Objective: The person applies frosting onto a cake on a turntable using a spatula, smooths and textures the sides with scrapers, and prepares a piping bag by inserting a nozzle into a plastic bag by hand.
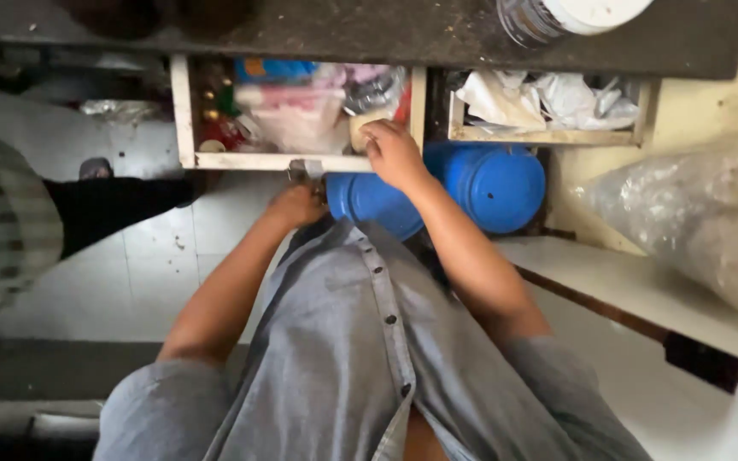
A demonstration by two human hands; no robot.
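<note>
Overhead, dark countertop [369, 34]; beneath its front edge an open wooden drawer [284, 160] crammed with packets. My left hand [297, 205] curls on the drawer's metal handle [305, 168], holding it out; my right hand [393, 152] reaches inside, fingers clasping a small pale tub [362, 126].

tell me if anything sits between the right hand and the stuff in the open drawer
Nothing visible does. The right hand already reaches over the front edge of the open drawer and touches a pale round object among the packets inside. The left hand is at the metal handle on the drawer's front, clear of the right hand's reach.
</note>
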